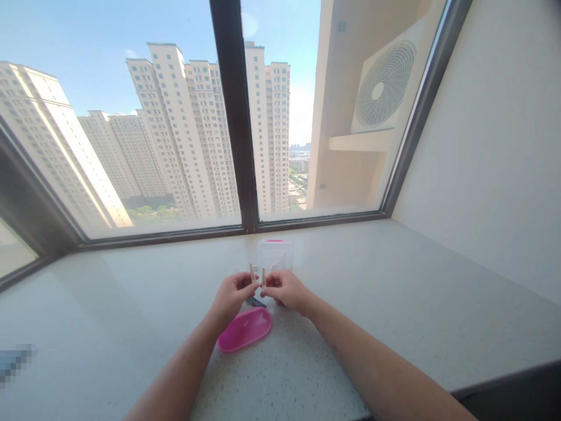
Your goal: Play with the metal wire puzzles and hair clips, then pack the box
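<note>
My left hand (236, 295) pinches a small flat wooden piece (252, 272) that looks like half of a clothespin. A similar upright wooden piece (263, 277) is pinched in my right hand (284, 288). The two pieces stand side by side with a narrow gap at their tops; whether they meet lower down is hidden by my fingers. Just below my fingers lies a dark metal tool (256, 302), partly covered by my left hand. A pink oval tray (245, 330) sits nearest me, its left edge beside my left wrist.
Behind my hands stands a clear plastic container (274, 251) with a bit of pink at its back. A small dark ring (256, 269) lies close to it. The pale speckled sill (394, 304) runs up to the window frame (175, 237) and a white wall (491, 175).
</note>
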Tool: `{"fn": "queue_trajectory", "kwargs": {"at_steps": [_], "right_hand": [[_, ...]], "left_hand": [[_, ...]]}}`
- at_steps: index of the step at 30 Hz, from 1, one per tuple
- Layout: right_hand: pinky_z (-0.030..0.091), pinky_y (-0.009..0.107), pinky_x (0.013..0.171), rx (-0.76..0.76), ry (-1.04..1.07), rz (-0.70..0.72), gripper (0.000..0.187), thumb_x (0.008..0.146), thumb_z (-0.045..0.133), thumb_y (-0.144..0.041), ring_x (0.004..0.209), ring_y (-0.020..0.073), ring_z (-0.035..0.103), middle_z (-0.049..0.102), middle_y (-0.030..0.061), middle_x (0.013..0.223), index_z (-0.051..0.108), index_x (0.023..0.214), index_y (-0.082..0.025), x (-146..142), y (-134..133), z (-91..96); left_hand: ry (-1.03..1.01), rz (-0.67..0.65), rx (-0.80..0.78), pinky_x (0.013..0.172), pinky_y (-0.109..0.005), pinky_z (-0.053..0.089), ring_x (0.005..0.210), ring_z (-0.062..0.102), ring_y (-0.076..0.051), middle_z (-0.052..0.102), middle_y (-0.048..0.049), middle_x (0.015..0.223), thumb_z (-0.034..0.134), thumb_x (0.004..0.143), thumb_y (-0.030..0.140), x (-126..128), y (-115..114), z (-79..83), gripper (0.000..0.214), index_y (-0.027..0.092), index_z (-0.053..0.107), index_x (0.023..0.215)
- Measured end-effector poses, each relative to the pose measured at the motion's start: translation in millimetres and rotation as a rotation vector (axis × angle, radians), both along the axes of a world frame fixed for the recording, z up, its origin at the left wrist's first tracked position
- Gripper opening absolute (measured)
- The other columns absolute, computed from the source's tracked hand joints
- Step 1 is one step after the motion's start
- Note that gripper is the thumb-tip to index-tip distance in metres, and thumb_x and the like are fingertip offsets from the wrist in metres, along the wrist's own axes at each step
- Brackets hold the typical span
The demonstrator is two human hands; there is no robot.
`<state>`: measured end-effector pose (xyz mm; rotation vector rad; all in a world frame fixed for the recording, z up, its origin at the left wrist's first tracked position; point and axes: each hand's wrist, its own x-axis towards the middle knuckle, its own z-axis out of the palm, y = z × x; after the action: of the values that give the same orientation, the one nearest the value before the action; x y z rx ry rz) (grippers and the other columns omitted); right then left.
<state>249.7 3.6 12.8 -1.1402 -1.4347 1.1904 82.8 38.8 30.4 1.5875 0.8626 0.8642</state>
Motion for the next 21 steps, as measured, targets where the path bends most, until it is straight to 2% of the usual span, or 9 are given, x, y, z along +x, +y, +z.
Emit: {"fn": "queue_trajectory", "kwargs": {"at_steps": [9, 21], "right_hand": [[0.03, 0.019, 0.039, -0.009, 0.025, 0.002, 0.011, 0.068, 0.063, -0.023, 0.041, 0.0058, 0.041, 0.064, 0.0018, 0.066, 0.061, 0.074, -0.013, -1.0, -1.2, 0.1], [0.031, 0.018, 0.037, -0.003, 0.02, 0.006, 0.011, 0.073, 0.057, -0.021, 0.038, 0.005, 0.041, 0.065, 0.0023, 0.07, 0.061, 0.077, -0.013, -1.1, 2.1, -2.6]], "left_hand": [[-0.004, 0.009, -0.016, 0.064, -0.028, 0.045, 0.072, 0.061, -0.019, 0.069, -0.0073, 0.076, 0.069, 0.066, 0.035, -2.1, -1.6, 4.5, 0.035, 0.011, 0.067, 0.092], [0.058, -0.018, -0.015, 0.061, -0.026, 0.043, 0.066, 0.058, -0.016, 0.069, -0.0066, 0.077, 0.066, 0.069, 0.036, -2.2, -2.9, 6.3, 0.035, 0.011, 0.067, 0.094]]}}
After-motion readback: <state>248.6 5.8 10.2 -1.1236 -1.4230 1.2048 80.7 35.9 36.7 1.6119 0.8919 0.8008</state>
